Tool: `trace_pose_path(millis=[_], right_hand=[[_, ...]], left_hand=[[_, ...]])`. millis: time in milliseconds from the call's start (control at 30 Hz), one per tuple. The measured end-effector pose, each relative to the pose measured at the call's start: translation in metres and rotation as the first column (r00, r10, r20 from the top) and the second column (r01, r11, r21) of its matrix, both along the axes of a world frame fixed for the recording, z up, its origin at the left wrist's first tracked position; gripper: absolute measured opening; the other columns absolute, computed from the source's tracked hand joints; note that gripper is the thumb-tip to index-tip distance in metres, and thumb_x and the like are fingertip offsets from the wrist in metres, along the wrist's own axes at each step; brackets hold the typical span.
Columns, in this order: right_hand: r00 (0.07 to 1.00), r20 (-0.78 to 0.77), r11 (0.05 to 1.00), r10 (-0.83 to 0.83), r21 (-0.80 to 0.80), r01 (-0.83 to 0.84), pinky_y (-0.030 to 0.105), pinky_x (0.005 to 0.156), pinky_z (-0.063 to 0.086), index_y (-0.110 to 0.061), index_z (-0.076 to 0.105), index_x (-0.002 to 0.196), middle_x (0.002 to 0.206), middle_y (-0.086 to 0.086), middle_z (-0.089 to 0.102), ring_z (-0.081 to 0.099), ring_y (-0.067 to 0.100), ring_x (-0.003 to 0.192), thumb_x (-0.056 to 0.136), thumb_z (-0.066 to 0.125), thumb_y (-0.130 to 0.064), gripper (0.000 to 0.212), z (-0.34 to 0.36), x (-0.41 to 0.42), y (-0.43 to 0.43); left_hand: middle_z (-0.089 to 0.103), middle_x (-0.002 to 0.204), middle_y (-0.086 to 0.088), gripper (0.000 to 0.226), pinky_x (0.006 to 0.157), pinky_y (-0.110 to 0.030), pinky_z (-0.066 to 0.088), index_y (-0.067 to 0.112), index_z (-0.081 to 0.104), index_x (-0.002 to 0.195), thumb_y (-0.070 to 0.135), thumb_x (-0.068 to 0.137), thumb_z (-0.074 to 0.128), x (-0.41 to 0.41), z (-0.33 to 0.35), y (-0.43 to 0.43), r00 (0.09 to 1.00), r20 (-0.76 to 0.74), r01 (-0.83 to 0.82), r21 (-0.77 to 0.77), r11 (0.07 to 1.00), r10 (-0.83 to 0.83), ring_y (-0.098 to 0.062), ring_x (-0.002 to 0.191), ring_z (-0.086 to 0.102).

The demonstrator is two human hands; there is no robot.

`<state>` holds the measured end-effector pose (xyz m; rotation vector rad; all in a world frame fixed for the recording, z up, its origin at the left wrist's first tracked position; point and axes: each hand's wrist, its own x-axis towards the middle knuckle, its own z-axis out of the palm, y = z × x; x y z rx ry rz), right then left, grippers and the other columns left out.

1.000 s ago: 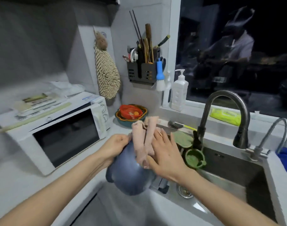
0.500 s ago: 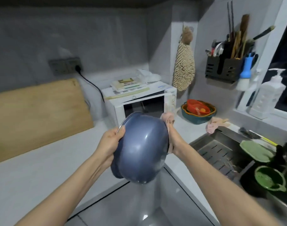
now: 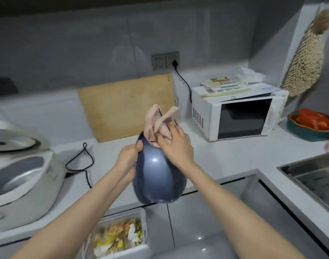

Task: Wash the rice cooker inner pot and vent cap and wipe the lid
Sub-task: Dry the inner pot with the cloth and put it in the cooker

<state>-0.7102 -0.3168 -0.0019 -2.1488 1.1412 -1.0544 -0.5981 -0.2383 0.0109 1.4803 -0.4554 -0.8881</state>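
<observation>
In mid-air over the front edge of the pale white surface (image 3: 225, 159), head view: dark blue rounded metal inner pot (image 3: 158, 182), tipped with its base toward the camera, likely so drips run off and the outer wall lies open for wiping; clamped at the rim by the left grip (image 3: 129, 157), thumb over the edge, to steady it; pressed to the upper wall by the right grip (image 3: 176, 146), a crumpled pink cloth (image 3: 157, 124), fingers bunched round its folds, loose ends poking up past the rim; a wiping or drying step, by the look; off to the left on the surface, open white rice cooker (image 3: 27, 176), round lid (image 3: 12, 141) raised, apparently awaiting its wipe; vent cap not made out; far right, steel sink (image 3: 309, 176), well apart from the pot.
</observation>
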Motion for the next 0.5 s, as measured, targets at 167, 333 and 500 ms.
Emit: trace_pose_path(millis=[167, 333, 500], right_hand=[[0.996, 0.085, 0.955, 0.015, -0.296, 0.011, 0.043, 0.113, 0.030, -0.002, 0.033, 0.143, 0.153, 0.016, 0.027, 0.027, 0.030, 0.141, 0.078, 0.054, -0.045, 0.081, -0.073, 0.032, 0.106], [0.872, 0.490, 0.997, 0.015, 0.062, -0.052, 0.029, 0.092, 0.046, -0.006, 0.043, 0.133, 0.132, 0.010, 0.050, 0.049, 0.025, 0.120, 0.073, 0.052, -0.041, 0.070, -0.106, 0.064, 0.134], [0.600, 0.747, 0.761, -0.286, 0.557, -0.331, 0.029, 0.094, 0.040, -0.030, 0.051, 0.120, 0.125, -0.002, 0.056, 0.049, 0.019, 0.121, 0.098, 0.031, -0.046, 0.034, -0.097, 0.108, 0.135]], left_hand=[[0.057, 0.118, -0.009, 0.028, 0.076, -0.031, 0.047, 0.004, 0.054, 0.088, 0.020, 0.101, 0.036, 0.052, 0.009, 0.053, 0.955, -0.259, -0.145, 0.006, 0.989, 0.141, -0.025, 0.078, 0.055], [0.059, 0.119, -0.010, 0.028, 0.080, -0.041, 0.045, 0.009, 0.057, 0.115, 0.024, 0.099, 0.039, 0.098, 0.006, 0.104, 0.849, -0.487, -0.222, 0.023, 0.975, 0.205, -0.027, 0.081, 0.057], [0.065, 0.098, -0.006, 0.022, 0.087, -0.039, 0.043, 0.013, 0.058, 0.101, 0.027, 0.099, 0.041, 0.128, 0.011, 0.136, 0.823, -0.517, -0.276, -0.006, 0.961, 0.233, -0.025, 0.080, 0.058]])
